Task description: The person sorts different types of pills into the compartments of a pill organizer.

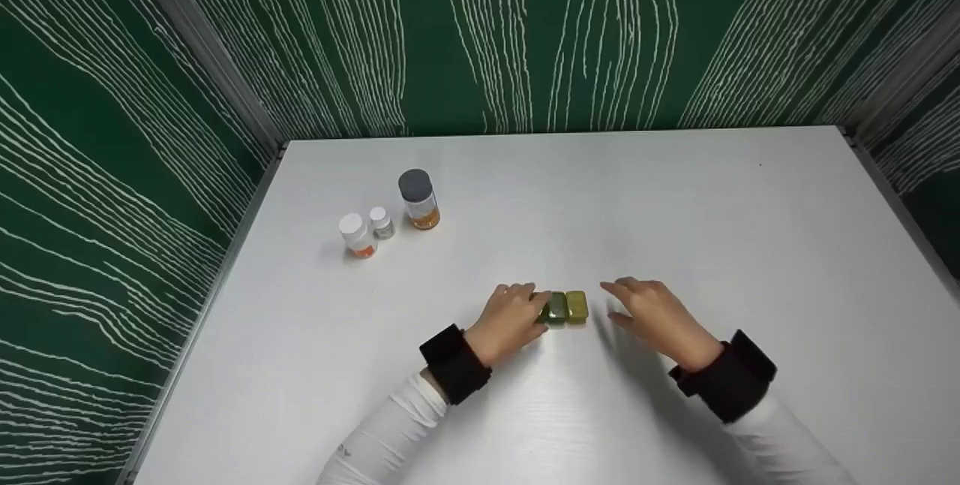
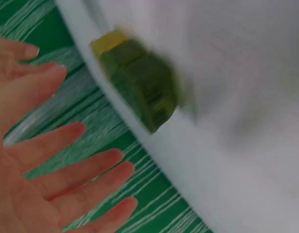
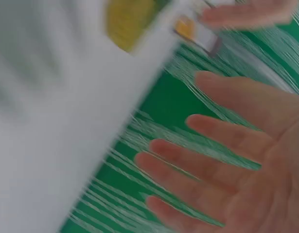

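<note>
In the head view the left hand (image 1: 508,322), grip wide, partly hides the green-yellow case (image 1: 558,307); the right hand's (image 1: 660,316) is wide.

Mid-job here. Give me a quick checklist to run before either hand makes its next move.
1. Left hand free: ok, fingers straight, gripping nothing.
2. Right hand free: ok, open, apart from the case.
3. Green-and-yellow case fully visible from the head: not ok, the left hand covers its left end.
4. Case contents: cannot tell.
5. Caps on: ok for the larger white bottle, small white bottle and grey-capped bottle.
</note>
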The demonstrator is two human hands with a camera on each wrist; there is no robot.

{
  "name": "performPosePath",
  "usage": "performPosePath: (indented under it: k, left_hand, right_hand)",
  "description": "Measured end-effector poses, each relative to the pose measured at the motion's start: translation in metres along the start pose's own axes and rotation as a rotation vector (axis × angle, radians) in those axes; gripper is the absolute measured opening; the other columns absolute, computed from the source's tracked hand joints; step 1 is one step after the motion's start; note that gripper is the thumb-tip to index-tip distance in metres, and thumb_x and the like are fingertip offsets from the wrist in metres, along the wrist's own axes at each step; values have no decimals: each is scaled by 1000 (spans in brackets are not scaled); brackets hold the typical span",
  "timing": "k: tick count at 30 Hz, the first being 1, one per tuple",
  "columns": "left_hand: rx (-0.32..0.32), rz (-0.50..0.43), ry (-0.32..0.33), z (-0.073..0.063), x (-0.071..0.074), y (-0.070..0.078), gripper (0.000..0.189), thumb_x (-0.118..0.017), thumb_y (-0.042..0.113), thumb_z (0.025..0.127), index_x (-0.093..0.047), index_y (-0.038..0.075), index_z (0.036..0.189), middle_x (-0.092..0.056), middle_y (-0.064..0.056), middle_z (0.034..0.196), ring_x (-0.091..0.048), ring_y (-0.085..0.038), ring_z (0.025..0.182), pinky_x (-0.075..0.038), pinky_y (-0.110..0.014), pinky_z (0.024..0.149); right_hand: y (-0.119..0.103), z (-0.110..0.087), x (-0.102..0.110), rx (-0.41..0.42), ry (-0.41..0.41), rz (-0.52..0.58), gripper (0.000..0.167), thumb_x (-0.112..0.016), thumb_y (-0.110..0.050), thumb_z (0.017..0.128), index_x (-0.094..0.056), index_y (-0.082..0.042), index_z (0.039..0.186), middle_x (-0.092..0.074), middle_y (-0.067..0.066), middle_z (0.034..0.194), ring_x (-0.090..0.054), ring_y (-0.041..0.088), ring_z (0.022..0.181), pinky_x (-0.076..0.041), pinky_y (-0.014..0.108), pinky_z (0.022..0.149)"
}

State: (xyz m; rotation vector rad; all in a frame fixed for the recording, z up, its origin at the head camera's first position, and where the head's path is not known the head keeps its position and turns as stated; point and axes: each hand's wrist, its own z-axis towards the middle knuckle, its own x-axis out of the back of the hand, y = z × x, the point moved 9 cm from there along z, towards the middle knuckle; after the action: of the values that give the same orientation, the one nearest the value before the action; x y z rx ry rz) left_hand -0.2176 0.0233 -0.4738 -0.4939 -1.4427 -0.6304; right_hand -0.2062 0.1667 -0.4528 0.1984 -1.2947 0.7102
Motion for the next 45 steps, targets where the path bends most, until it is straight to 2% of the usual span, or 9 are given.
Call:
performPosePath:
  k: [3, 6, 12, 17, 20, 24, 30, 42, 45]
  left_hand:
    - [-32, 65, -10, 13, -14, 3, 45, -80, 31, 97, -71, 4, 132, -74, -11, 120, -71, -21, 106, -54, -29, 87]
    - [-40, 54, -34, 24, -24, 2, 43, -81, 31, 96, -72, 2, 126, -74, -10, 111, -71, -20, 99, -56, -28, 83]
    - [-37, -48, -82, 35, -33, -3, 31, -83, 26, 94, -74, 0, 109, -74, -8, 98, -71, -19, 89, -58, -27, 77]
    - [-35, -149, -115, 37, -37, -10, 30, -83, 24, 93, -75, -1, 108, -74, -10, 97, -70, -22, 89, -57, -29, 77]
    - [-34, -209, -134, 38, -38, -15, 28, -84, 21, 93, -76, -1, 109, -75, -11, 99, -68, -21, 89, -55, -27, 77]
    - [-27, -274, -157, 40, -40, -20, 27, -85, 17, 92, -76, -1, 110, -75, -12, 100, -66, -21, 90, -50, -25, 77]
    - [-41, -255, -159, 40, -39, -19, 33, -85, 20, 91, -75, -1, 114, -74, -11, 101, -65, -20, 91, -50, -24, 78]
    - [-52, -169, -148, 43, -37, -21, 32, -82, 24, 94, -75, 0, 115, -72, -11, 102, -67, -21, 93, -50, -25, 75]
    - [-59, -157, -129, 43, -35, -20, 33, -83, 24, 94, -75, 0, 114, -72, -11, 101, -67, -20, 91, -51, -25, 75]
  right_hand:
    - [0, 10, -21, 26, -81, 16, 43, -87, -1, 82, -69, 15, 118, -70, 30, 111, -72, 46, 93, -60, 58, 83]
    - [0, 18, -34, 31, -111, 5, 47, -88, -5, 82, -68, 16, 119, -69, 32, 117, -71, 47, 96, -60, 58, 85]
    - [-8, 29, -47, 131, -98, 5, 41, -88, 4, 78, -70, 17, 112, -72, 29, 109, -73, 43, 93, -62, 50, 82]
    - [-13, 30, -56, 195, -84, -8, 31, -83, 11, 79, -71, 14, 107, -72, 24, 101, -73, 38, 89, -63, 44, 79]
    - [-17, 28, -59, 248, -58, -87, 28, -81, 15, 80, -71, 14, 106, -70, 23, 99, -73, 35, 86, -64, 39, 76]
    - [-26, 24, -62, 350, -16, -268, 27, -81, 17, 79, -72, 13, 104, -68, 20, 98, -72, 29, 82, -62, 31, 72]
    - [-30, 17, -65, 441, 9, -459, 30, -86, 11, 77, -74, 12, 105, -66, 19, 104, -70, 25, 87, -61, 27, 75]
    - [-27, 13, -73, 581, 44, -670, 34, -87, 2, 78, -77, 1, 110, -71, 13, 111, -63, 21, 97, -57, 25, 85]
    - [-25, 17, -70, 552, 26, -620, 33, -86, 5, 79, -76, 3, 111, -72, 13, 109, -65, 21, 97, -58, 24, 83]
